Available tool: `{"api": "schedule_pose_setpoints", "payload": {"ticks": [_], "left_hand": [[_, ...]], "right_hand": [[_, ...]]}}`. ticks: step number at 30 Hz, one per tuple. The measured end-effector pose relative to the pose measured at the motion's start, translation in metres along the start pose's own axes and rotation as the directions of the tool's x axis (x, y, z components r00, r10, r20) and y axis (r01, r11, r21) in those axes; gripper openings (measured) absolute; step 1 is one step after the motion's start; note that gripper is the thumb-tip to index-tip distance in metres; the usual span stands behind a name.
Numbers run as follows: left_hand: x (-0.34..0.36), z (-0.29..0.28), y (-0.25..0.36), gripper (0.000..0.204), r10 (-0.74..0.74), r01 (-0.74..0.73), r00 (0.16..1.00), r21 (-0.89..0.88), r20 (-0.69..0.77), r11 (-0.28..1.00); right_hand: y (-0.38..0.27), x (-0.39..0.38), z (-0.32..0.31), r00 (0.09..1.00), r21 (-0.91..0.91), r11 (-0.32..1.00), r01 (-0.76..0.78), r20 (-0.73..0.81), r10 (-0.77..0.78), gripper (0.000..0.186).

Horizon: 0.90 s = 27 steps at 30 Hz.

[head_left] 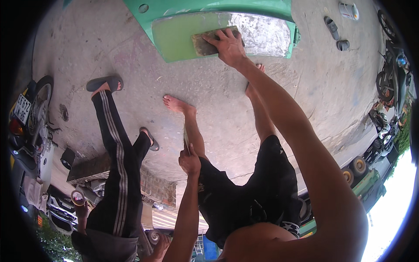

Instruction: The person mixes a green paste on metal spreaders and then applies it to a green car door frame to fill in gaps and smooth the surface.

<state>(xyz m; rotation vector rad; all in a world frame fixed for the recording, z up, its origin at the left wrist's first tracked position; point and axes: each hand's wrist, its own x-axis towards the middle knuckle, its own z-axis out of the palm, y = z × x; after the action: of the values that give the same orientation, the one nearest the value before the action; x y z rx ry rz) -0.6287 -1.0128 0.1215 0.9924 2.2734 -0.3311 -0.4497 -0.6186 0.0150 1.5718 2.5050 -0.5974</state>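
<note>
My right hand point(231, 49) lies over a flat brown rectangular sanding block point(203, 46), fingers spread across its top and gripping its edge. The block rests on a green painted panel point(174, 37) at the top of the view. The panel's left part is smooth pale green; its right part is whitish and patchy bare grey. Lower down, beside my left knee, my left hand point(190, 162) is closed around a thin flat strip point(186, 136) that points up along the shin. The strip shows nearly edge-on, so its kind is unclear.
Another person in striped black trousers point(115, 131) stands at left, holding a round container point(78, 198). A motorbike point(37, 113) is at far left; more motorbikes point(388, 81) line the right. Dark sandals point(331, 28) and a white bucket point(348, 11) sit at upper right on concrete.
</note>
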Motion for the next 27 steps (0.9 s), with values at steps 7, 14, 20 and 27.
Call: {"api": "schedule_pose_setpoints", "payload": {"ticks": [7, 14, 20, 27], "left_hand": [[0.005, 0.001, 0.001, 0.041, 0.052, -0.052, 0.999, -0.043, 0.0, 0.998], [0.005, -0.011, 0.009, 0.042, -0.011, 0.01, 1.0, -0.073, -0.006, 0.997], [0.007, -0.018, 0.006, 0.037, -0.028, 0.024, 0.999, -0.126, -0.031, 0.992], [0.004, -0.015, -0.007, 0.037, -0.036, 0.037, 0.999, -0.155, 0.008, 0.987]], "right_hand": [[0.027, -0.085, 0.012, 0.955, -0.114, 0.96, 0.257, 0.182, -0.234, 0.066], [-0.028, -0.005, -0.035, 0.995, -0.032, 0.995, 0.095, 0.02, -0.094, 0.073], [-0.099, 0.092, -0.027, 1.0, 0.101, 0.995, -0.021, -0.016, 0.023, 0.056], [-0.128, 0.13, -0.019, 0.998, 0.021, 0.998, -0.057, 0.031, 0.056, 0.055]]}}
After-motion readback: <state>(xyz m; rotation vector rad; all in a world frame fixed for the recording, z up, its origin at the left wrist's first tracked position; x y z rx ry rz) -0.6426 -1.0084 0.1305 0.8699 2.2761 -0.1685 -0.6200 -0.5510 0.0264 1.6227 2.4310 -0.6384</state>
